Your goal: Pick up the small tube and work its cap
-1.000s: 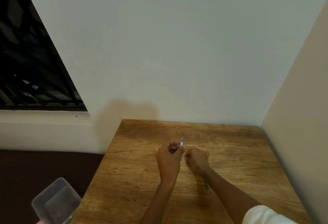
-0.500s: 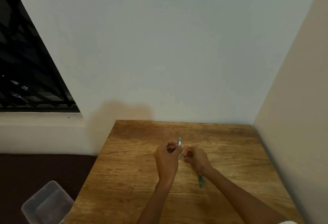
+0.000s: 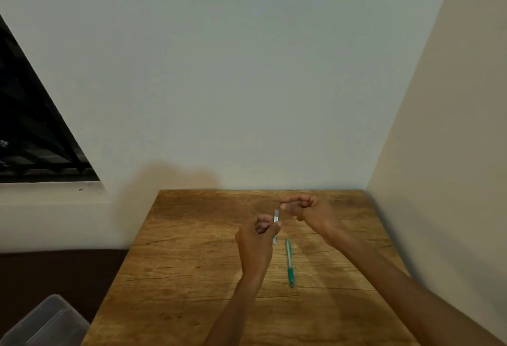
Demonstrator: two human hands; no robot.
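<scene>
Holding the little clear tube upright, the left hand has its fingers and thumb curled round the lower part, so only the top end and a bit below the fist show. The right hand sits just above and beside it with the fingertips pinched together; there's maybe something tiny in that pinch, but I honestly can't tell what. If it were me, I'd keep the left grip low and steady and bring the right hand's pinch straight back over the tube's open end rather than at an angle. The green pen lies flat on the worktop, just beside the left wrist, touching neither hand. Room-wise, the worktop is jammed into the corner, walls at the back and right, so free space is to the left and toward the body, where a clear plastic box sits off the near-left edge.
</scene>
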